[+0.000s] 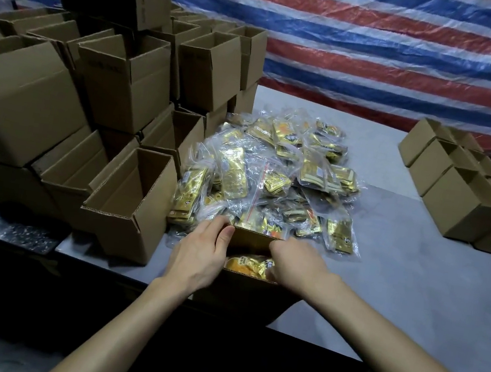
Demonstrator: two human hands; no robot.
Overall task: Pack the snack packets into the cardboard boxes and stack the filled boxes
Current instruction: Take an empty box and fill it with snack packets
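Both hands, left hand (201, 251) gripping the box wall, right hand (296, 265) curled inside, are seating gold snack packets (247, 264) flat in the cardboard box (250, 239) at the tabletop's near edge.

Two bare forearms and hands, the left hand (200, 254) and right hand (297, 265). No sleeves reach the wrists; the fingers carry nothing, the nails are short.

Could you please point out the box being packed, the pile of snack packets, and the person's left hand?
Box being packed (250, 242): head view, on its far inner wall.
Pile of snack packets (271, 173): head view, on the middle of the heap.
Left hand (200, 254): head view, on the back of the hand.
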